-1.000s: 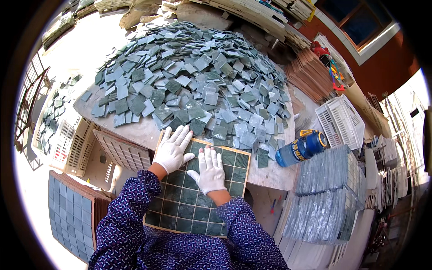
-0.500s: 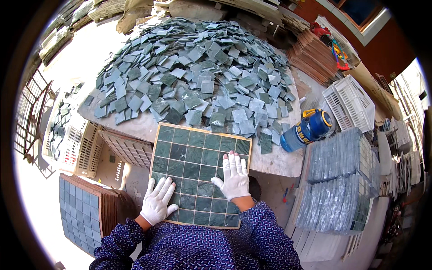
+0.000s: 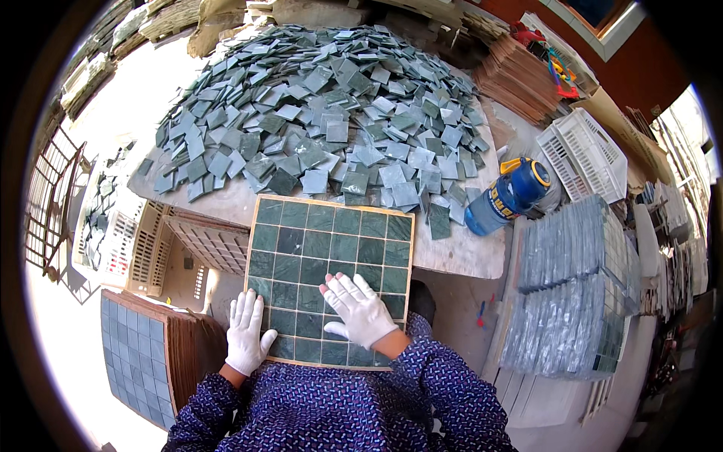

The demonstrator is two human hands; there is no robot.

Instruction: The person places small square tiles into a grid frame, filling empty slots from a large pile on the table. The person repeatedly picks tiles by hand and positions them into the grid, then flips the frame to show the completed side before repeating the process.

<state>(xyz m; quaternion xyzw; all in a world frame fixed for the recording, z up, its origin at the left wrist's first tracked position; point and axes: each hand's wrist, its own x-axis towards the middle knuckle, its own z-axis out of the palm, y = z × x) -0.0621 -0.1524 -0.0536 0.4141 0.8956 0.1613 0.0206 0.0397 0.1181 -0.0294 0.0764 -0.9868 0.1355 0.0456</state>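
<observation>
A shallow wooden-edged tray [image 3: 412, 248] holds rows of dark green square stone tiles [image 3: 307, 242], one in each cell. It rests in front of me, its far edge against the table. My left hand [image 3: 245, 331], in a white glove with bare fingertips, lies at the tray's left edge, fingers stretched out and thumb spread. My right hand [image 3: 360, 310], gloved alike, lies flat on the tiles right of the middle, fingers extended. Neither hand grips anything. Just beyond the tray, loose square stone tiles [image 3: 324, 113] form a large heap.
The heap covers a pale table [image 3: 459, 252]. A blue bottle [image 3: 503, 197] with a yellow handle stands at its right. Farther right are white crates [image 3: 584, 154] and plastic-wrapped tile stacks [image 3: 561, 294]. Tiled sheets [image 3: 139, 354] and a cream crate [image 3: 147, 252] stand at left.
My right hand has slid left and toward me across the tiles. The left hand has shifted slightly nearer along the edge. The whole view has moved a little, with the tray appearing slightly higher.
</observation>
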